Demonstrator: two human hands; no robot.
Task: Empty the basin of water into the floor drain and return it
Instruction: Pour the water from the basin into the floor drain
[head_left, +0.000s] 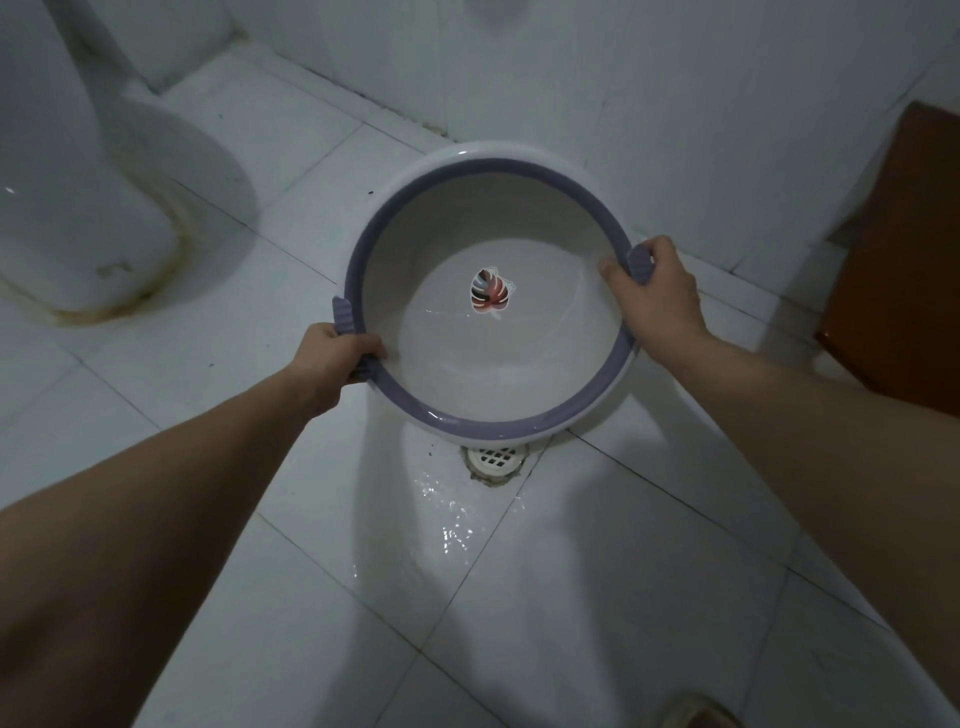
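Note:
A round white basin (483, 171) with a purple rim and a leaf sticker on its bottom hangs tilted towards me above the tiled floor. Shallow water lies in its near side. My left hand (332, 364) grips the purple handle on the left rim. My right hand (654, 296) grips the handle on the right rim. The white floor drain (493, 460) shows just below the basin's near edge, partly hidden by it. Wet streaks glisten on the tiles in front of the drain.
A white toilet base (98, 208) stands at the left, with stained sealant around it. The tiled wall (623, 78) rises right behind the basin. A brown wooden piece (904, 270) stands at the right. Something pale (696, 714) shows at the bottom edge.

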